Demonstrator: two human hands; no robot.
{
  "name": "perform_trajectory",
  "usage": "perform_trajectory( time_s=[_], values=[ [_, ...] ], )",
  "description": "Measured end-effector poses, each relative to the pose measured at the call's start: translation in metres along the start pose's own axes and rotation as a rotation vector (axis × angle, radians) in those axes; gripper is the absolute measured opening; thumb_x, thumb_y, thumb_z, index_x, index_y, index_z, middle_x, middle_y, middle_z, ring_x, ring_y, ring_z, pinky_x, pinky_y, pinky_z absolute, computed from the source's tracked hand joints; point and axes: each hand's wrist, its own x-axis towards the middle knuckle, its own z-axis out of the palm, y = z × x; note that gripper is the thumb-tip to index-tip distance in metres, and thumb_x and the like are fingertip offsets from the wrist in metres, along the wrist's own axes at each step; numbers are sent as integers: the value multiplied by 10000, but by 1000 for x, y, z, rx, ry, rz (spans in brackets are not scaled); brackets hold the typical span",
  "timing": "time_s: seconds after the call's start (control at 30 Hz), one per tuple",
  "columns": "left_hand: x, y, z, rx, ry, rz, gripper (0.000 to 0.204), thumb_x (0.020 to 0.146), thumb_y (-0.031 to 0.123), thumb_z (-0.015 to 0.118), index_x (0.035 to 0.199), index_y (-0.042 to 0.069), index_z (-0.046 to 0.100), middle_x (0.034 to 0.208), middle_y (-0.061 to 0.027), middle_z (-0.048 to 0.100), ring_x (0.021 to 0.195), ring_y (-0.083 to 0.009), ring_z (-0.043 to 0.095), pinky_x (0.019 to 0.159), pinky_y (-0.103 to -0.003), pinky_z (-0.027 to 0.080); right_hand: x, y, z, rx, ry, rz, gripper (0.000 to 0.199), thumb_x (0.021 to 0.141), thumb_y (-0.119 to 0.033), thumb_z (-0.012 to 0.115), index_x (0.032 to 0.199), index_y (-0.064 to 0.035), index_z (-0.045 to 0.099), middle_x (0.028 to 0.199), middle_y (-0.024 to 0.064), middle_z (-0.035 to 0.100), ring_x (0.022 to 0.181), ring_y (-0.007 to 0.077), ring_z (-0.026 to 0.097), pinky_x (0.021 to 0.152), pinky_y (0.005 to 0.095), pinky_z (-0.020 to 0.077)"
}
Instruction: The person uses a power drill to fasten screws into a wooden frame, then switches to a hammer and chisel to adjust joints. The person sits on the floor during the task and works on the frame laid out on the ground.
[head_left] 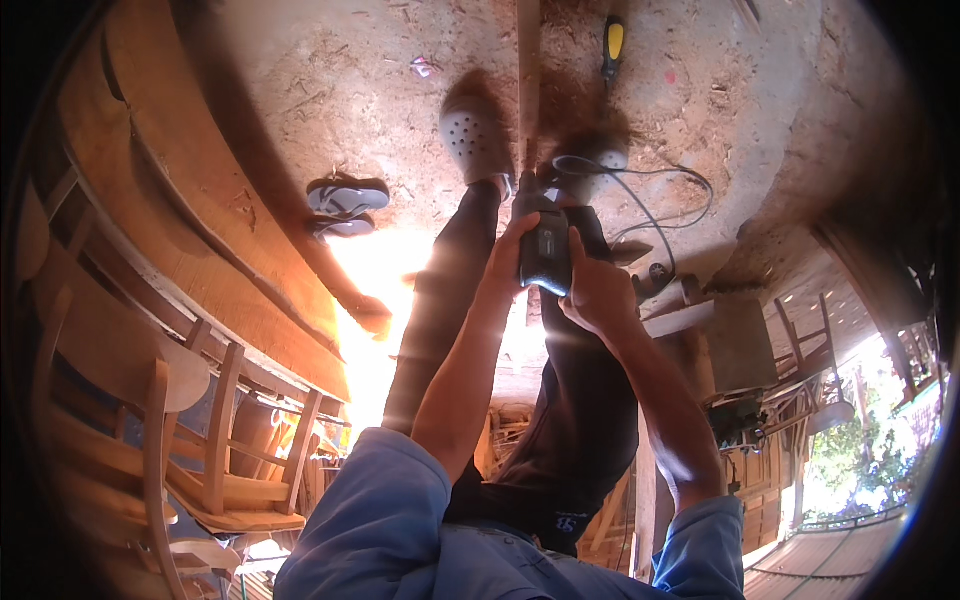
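A dark, boxy power tool is held between my two hands over my legs; its exact kind is hard to tell. My left hand grips its left side, fingers wrapped round. My right hand presses the right side, with the index finger along the body and the other fingers curled. A long narrow wooden strip runs from the far edge to the front end of the tool. Whether tool and strip touch is unclear. Glare covers the tool's near end.
A looped grey cable lies on the floor at right. Beyond it is a yellow-and-black screwdriver. Dark sandals rest at left, beside long wooden boards. Wooden chairs stand lower left; a dark machine is at right.
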Motion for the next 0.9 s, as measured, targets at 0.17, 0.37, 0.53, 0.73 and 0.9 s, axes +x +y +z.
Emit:
perform_trajectory(
  time_s=[0.17,0.37,0.53,0.73,0.9],
  values=[
    [-2,1,-3,10,7,-18,404,995,314,659,1251,3,625,1079,-141,737,927,-253,746,819,-401,629,-1,-3,13,-21,84,-22,986,743,-244,832,1570,5,356,817,139,731,736,322,743,649,462,595],
    [-12,8,20,110,94,30,368,974,215,687,1267,11,601,1035,-119,707,869,-211,731,787,-351,620,-7,1,17,115,99,13,1011,743,-292,842,1577,-9,346,775,133,717,684,328,731,624,474,590],
    [-32,-7,15,223,130,104,435,972,224,687,1340,53,531,1032,-103,682,858,-212,717,753,-352,625,-27,-2,48,147,114,22,1059,732,-274,851,1599,-17,301,791,145,718,682,340,722,639,475,594],
    [-24,-9,0,228,90,54,434,968,212,687,1340,53,530,1075,-100,673,883,-201,713,736,-338,619,-18,4,74,114,207,-24,1067,719,-218,839,1605,-18,280,811,155,722,699,344,722,669,461,600],
    [-48,-2,26,248,149,67,416,933,164,741,1290,56,558,1066,-96,671,914,-191,710,758,-325,611,-32,-7,49,301,-51,149,1047,705,-160,779,1608,-29,266,887,206,745,784,402,738,719,511,597]
  ],
)
